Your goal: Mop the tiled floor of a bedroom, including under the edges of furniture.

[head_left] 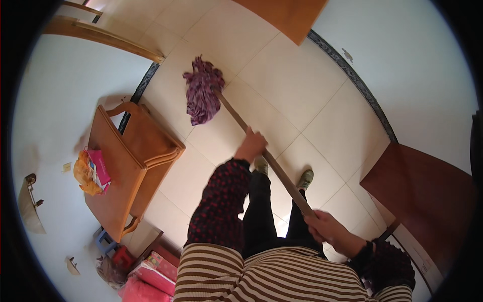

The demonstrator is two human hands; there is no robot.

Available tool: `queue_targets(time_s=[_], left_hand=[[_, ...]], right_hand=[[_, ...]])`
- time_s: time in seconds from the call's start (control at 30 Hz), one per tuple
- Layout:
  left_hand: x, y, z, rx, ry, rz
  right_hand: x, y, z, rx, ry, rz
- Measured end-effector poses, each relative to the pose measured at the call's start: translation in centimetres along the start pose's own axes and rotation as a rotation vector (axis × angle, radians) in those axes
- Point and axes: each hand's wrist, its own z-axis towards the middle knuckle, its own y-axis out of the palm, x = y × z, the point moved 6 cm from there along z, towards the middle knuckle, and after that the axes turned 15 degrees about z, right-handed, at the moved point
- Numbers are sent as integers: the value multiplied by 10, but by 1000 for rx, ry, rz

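A mop with a long wooden handle [283,177] slants across the view from lower right to upper left. Its purple cloth-strip head [203,93] lies spread on the tiled floor [274,95], ahead and to the left of my feet. Partway down the handle, my left hand [252,145] is wrapped round the wood. My right hand [329,230] grips near the upper end, close to my body at the right. Both hands are closed on the handle. Dark patterned sleeves cover my forearms.
A brown wooden table [118,166] stands at left against the wall, with an orange bag [84,173] and a pink packet [99,166] on it. Dark red-brown furniture [422,189] is at right. Another wooden piece [287,15] juts in at the top. Pink boxes [156,269] sit lower left.
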Motion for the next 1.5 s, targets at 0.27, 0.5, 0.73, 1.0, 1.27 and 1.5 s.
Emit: queue_targets(time_s=[0.27, 0.5, 0.73, 1.0, 1.27, 1.5], left_hand=[[-42, -34, -23, 21, -246, -20], [65, -74, -42, 114, -120, -409], [243, -89, -33, 1, 181, -400], [437, -153, -64, -185, 737, -503], [412, -142, -76, -156, 919, -542], [277, -98, -44, -132, 622, -481]], right_hand=[[-25, 41, 48, -26, -69, -102], [15, -29, 10, 5, -123, -135], [107, -169, -53, 48, -119, -46], [253, -293, -159, 196, -113, 44], [211, -209, -176, 178, -116, 178], [127, -136, -107, 115, -128, -107]])
